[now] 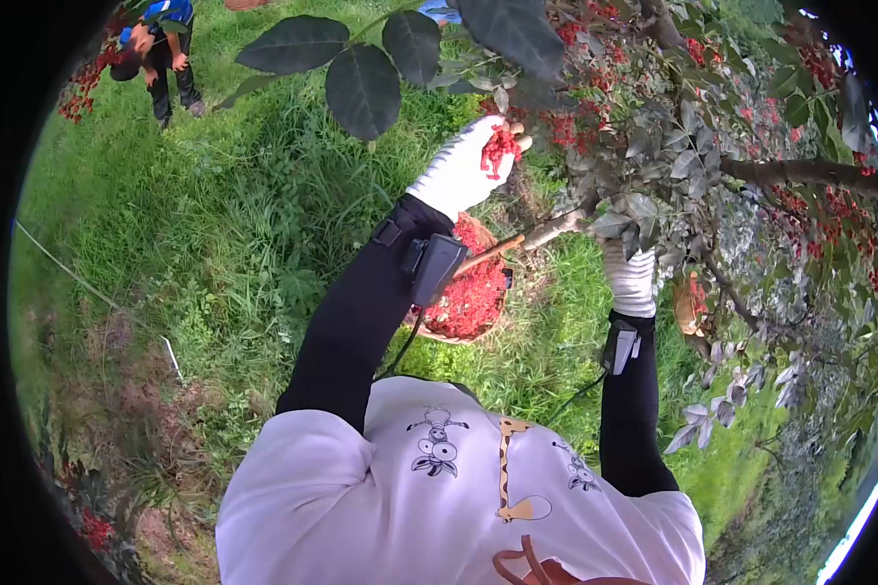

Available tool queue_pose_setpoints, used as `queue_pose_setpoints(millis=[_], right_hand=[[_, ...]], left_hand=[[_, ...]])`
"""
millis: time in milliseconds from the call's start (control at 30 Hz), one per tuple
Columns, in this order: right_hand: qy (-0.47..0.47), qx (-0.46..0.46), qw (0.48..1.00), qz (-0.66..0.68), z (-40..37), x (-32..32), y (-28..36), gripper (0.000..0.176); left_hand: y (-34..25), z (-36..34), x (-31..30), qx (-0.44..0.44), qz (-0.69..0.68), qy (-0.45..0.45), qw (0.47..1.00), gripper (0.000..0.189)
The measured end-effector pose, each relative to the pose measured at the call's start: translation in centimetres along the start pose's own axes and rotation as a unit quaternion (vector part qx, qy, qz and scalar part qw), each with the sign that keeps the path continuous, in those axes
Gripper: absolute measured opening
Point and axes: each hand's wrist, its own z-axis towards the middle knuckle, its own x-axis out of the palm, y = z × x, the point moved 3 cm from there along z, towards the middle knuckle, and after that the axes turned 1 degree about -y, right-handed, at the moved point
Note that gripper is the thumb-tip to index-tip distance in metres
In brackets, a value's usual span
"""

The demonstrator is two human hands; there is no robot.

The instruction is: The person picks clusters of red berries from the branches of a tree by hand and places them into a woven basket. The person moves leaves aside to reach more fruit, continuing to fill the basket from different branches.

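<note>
My left hand (468, 161), in a white glove with fingertips showing, is closed around a cluster of small red berries (499, 149) beside the tree. Dark green leaves (364, 90) hang just above it. My right hand (631, 276), gloved in white too, reaches up into the foliage; leaves (622, 222) cover its fingers, so its grip is hidden. Between my arms and lower down is a round basket (463, 338) filled with red berries (473, 297). A thin bare branch (546, 232) crosses over the basket toward my left wrist.
Many red berry clusters (568, 127) hang on the tree at upper right. A thicker branch (810, 175) juts in from the right. Another person (169, 49) in blue bends over at upper left. Grass (195, 195) covers the ground. Black devices with cables sit on both my wrists.
</note>
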Motion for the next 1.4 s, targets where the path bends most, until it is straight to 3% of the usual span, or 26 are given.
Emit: queue_pose_setpoints(millis=[67,133,167,200,267,333,367,467,500,567,633,733,767,833,933,1033,1100,1167,1200,1233,1300,1367,1400], right_hand=[[-0.04,0.03,0.997,0.065,1.6,-1.7,0.7,0.028],[0.03,0.112,0.989,0.092,-0.6,-0.5,-0.5,0.033],[0.088,0.138,0.985,-0.044,-1.5,0.2,-0.7,0.029],[0.154,0.149,0.96,-0.179,-2.2,0.8,-0.5,0.026],[-0.029,-0.056,0.991,-0.118,-0.7,-0.9,0.6,0.037],[0.007,0.084,0.993,0.086,-1.4,0.7,-1.0,0.029],[0.049,0.101,0.989,0.095,-1.8,1.1,-1.8,0.03],[0.05,0.09,0.992,0.072,-2.7,0.8,-1.6,0.026],[0.033,0.078,0.995,0.059,-1.6,-0.4,-0.2,0.024],[0.042,0.136,0.975,0.172,-2.0,0.8,-1.2,0.027],[0.044,0.17,0.956,0.236,-2.7,1.9,-2.1,0.032],[0.04,0.197,0.941,0.273,-2.9,2.2,-2.2,0.035],[0.037,0.206,0.931,0.298,-2.9,2.3,-2.3,0.035],[0.028,0.222,0.907,0.358,-3.6,3.2,-3.3,0.042],[0.038,0.215,0.904,0.367,-4.2,3.8,-3.8,0.048],[0.023,0.239,0.879,0.412,-3.3,3.3,-2.8,0.045],[0.009,0.263,0.852,0.453,-2.5,2.6,-1.7,0.043],[-0.002,0.283,0.821,0.496,-1.5,2.2,-0.6,0.041],[-0.006,0.292,0.804,0.519,-0.9,1.9,-0.1,0.041],[-0.009,0.3,0.788,0.538,-0.2,1.7,0.4,0.04],[-0.012,0.313,0.758,0.573,0.7,1.3,1.1,0.038],[-0.014,0.32,0.736,0.597,1.4,0.9,1.7,0.037],[-0.016,0.322,0.728,0.605,1.6,0.6,1.9,0.036]], left_hand=[[-1.9,0.1,2.0,-0.053,-0.059,0.006,0.997,0.018],[-1.5,1.8,2.7,-0.127,0.03,0.006,0.991,0.019],[-1.1,3.5,2.3,-0.123,0.146,0.095,0.977,0.019],[-0.4,4.1,3.2,-0.099,0.264,-0.018,0.959,0.024],[-0.5,5.2,5.9,-0.024,0.269,-0.018,0.963,0.031],[-0.2,6.5,7.2,-0.027,0.368,0.037,0.929,0.036],[-0.1,6.9,7.6,-0.028,0.416,0.064,0.907,0.039],[-1.8,6.4,10.2,-0.081,0.587,0.09,0.8,0.046],[-1.2,7.2,8.8,-0.047,0.613,0.122,0.779,0.043],[0.0,8.9,6.1,0.028,0.66,0.178,0.73,0.05],[2.1,10.1,3.3,0.138,0.789,0.257,0.54,0.056],[3.0,10.4,3.3,0.018,0.724,0.22,0.653,0.067],[2.8,10.1,3.5,0.022,0.722,0.219,0.656,0.069],[2.2,9.5,3.9,0.125,0.779,0.245,0.564,0.063],[2.5,9.8,3.2,0.187,0.757,0.226,0.584,0.057],[3.5,10.7,2.1,0.196,0.782,0.223,0.548,0.052],[3.8,11.9,2.0,0.047,0.639,0.17,0.749,0.042],[3.9,12.3,2.9,-0.002,0.585,0.085,0.807,0.026],[5.2,14.1,2.4,0.124,0.781,0.111,0.602,0.024],[8.0,17.2,0.4,0.237,0.901,0.126,0.341,0.024],[8.6,18.0,0.0,0.253,0.941,0.084,0.208,0.025],[7.6,18.4,-0.6,0.083,0.86,-0.015,0.503,0.028],[6.2,16.3,0.1,-0.001,0.729,-0.099,0.677,0.032]])
